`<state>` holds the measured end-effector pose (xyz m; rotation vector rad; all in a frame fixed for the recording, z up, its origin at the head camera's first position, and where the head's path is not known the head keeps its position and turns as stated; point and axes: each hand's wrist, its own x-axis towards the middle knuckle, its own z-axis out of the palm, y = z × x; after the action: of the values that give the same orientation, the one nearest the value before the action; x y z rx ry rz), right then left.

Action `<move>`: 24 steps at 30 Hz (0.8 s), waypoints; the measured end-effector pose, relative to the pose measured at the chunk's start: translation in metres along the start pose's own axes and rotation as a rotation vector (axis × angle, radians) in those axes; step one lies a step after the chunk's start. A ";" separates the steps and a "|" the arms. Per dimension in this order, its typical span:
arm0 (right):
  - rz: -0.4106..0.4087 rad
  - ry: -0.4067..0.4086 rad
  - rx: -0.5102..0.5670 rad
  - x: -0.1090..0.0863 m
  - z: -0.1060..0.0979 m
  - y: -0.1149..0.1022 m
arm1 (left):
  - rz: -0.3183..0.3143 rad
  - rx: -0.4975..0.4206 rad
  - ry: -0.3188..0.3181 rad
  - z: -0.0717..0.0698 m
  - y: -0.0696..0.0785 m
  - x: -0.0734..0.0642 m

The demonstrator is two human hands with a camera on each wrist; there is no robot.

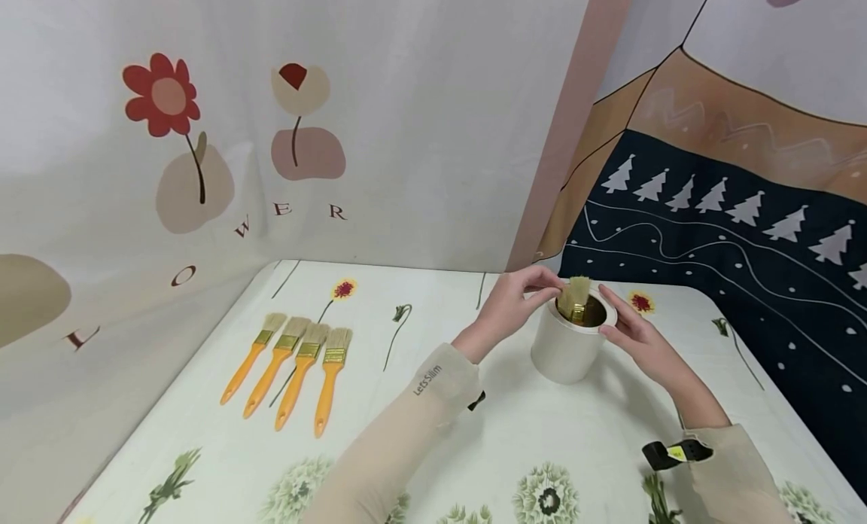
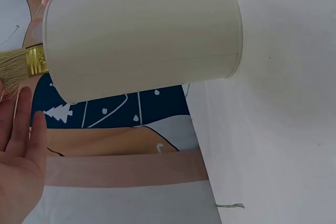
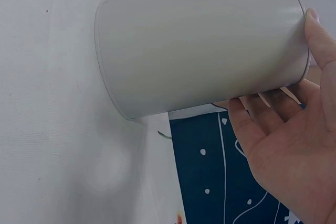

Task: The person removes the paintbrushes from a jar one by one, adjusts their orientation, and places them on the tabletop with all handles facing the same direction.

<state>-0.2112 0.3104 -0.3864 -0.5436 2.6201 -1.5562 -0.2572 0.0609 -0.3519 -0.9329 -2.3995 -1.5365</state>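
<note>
A white cylindrical can (image 1: pixel 566 351) stands upright on the table at the right, its top uncovered. Inside it a paintbrush (image 1: pixel 577 297) stands bristles up, with its handle hidden by the wall. My left hand (image 1: pixel 504 306) pinches the edge of the bristles between thumb and fingertips; in the left wrist view the bristles (image 2: pixel 13 69) and brass ferrule (image 2: pixel 37 60) stick out past the rim. On the other side, my right hand (image 1: pixel 643 343) holds the can near its rim, the thumb (image 3: pixel 320 38) on one side and the fingers (image 3: pixel 265 111) round the other.
Several paintbrushes (image 1: pixel 291 373) with orange handles lie side by side at the table's left, bristles pointing away. A flower-printed white cloth (image 1: pixel 406 418) covers the table. Behind it hang a pale printed curtain (image 1: pixel 420 132) and a dark tree-patterned cloth (image 1: pixel 745 245).
</note>
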 end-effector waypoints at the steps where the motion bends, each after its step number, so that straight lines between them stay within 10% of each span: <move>1: -0.001 0.000 0.001 0.000 0.000 0.000 | 0.006 -0.018 0.009 -0.001 0.001 0.000; 24: 0.010 0.003 -0.014 0.000 -0.001 0.000 | 0.153 -0.384 0.286 -0.053 0.035 -0.003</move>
<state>-0.2114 0.3108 -0.3857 -0.5280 2.6336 -1.5386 -0.2457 0.0235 -0.3019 -0.8630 -1.8336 -1.9558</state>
